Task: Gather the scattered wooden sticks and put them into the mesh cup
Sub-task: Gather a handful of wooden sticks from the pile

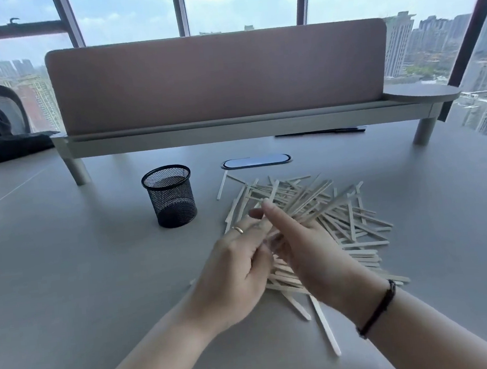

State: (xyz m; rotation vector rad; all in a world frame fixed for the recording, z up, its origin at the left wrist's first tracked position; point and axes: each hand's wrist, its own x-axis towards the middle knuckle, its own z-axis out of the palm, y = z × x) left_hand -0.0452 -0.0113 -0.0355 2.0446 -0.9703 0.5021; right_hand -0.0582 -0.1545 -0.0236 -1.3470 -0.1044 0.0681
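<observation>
A heap of pale wooden sticks [356, 227] lies spread on the grey table, right of centre. The black mesh cup [169, 196] stands upright to the left of the heap, and I see no sticks inside it. My right hand [308, 249] holds a fanned bundle of sticks [312, 204] lifted off the pile, pointing up and to the right. My left hand [238, 262], a ring on one finger, is curled against the bundle's lower end, touching it beside my right hand. Both hands hover over the near left part of the heap.
A pink desk divider on a grey raised shelf [230, 126] crosses the back of the table. An oval cable port [256, 161] sits behind the heap. Dark fabric [15, 146] lies at the far left. Loose sticks [324, 322] reach toward me.
</observation>
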